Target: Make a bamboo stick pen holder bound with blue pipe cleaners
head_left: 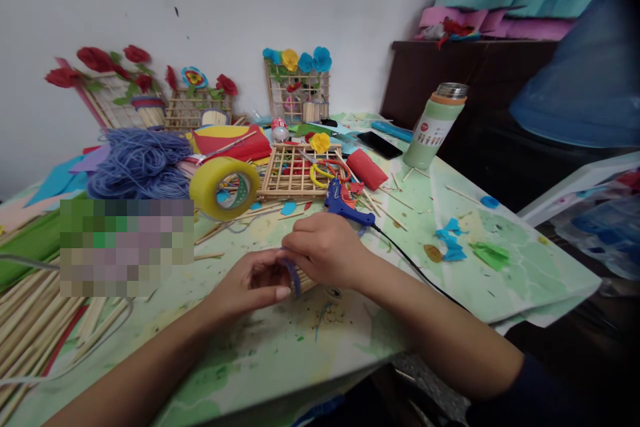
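Observation:
My left hand [253,280] curls around the left side of a small piece made of short bamboo sticks [307,284], its thumb in front. A strip of blue-purple yarn [293,276] runs along the rim of that piece. My right hand [327,248] is closed, its fingertips pressed to the piece's top beside the yarn. Both hands largely cover the piece, so its full shape is hidden. Just beyond the right hand lies a blue hot glue gun [345,205], its black cord trailing right. Scissors with yellow and red handles [320,177] rest on a stick lattice [280,173] behind it.
Clear yellow tape [199,188] and a heap of blue yarn [143,163] sit back left. Loose sticks [35,320] fill the left side. A green bottle [435,127] and phone [380,145] stand back right. Flower-decorated lattices [300,87] lean on the wall. Paper scraps [450,240] lie right.

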Motion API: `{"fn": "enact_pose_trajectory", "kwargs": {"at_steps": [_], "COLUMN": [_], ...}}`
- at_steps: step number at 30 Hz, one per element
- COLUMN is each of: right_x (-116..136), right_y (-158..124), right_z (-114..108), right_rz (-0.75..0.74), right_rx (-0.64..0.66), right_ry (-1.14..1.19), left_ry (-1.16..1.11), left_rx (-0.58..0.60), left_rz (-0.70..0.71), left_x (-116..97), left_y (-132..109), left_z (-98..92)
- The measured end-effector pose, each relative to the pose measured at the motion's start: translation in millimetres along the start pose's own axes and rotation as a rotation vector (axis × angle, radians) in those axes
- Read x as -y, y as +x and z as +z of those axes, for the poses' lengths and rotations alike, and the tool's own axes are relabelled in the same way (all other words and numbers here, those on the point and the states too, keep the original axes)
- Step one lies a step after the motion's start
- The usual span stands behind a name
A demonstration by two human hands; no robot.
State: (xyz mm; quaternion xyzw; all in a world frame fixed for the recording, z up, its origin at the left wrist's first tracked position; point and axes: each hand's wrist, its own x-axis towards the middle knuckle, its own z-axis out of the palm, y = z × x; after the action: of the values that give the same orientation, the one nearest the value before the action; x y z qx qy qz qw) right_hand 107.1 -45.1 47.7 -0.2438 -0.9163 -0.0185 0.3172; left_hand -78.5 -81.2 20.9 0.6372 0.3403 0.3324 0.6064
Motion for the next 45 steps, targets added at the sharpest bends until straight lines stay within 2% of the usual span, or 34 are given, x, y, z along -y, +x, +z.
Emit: {"fn": "enact_pose_trajectory", "kwargs": {"at_steps": [7, 16, 20, 27, 31, 39, 45], "right_x": [-2, -4, -1, 2, 0, -8, -23], "right_y": [3, 4, 5, 5, 4, 6, 5], "right_z": [-2, 3, 4, 4, 5, 3, 1], "right_rz": [0.081, 0.231, 0.276, 0.312, 0.355, 0.526, 0.621], "right_rx": [0.109, 0.103, 0.101, 0.087, 0.081, 0.073, 0.035], "right_ry": [0.115, 0.237, 0.249, 0.271, 0.346, 0.541, 0.602], "left_ry": [0.075, -0.094, -0.094, -0.039, -0.079, -0.182, -0.197], "left_rx": [-0.022, -0.129, -0.168, -0.184, -0.168, -0.184, -0.141], "left_rz": [-0.037, -0.089, -0.096, -0.118, -0.117, -0.126, -0.098], "left_x": [0, 5, 8, 13, 13, 10, 8], "left_y": [-1, -1, -2, -2, -2, -2, -1], "left_z": [2.3, 5.2, 6.2, 3.7, 3.8, 5.7, 3.2]}}
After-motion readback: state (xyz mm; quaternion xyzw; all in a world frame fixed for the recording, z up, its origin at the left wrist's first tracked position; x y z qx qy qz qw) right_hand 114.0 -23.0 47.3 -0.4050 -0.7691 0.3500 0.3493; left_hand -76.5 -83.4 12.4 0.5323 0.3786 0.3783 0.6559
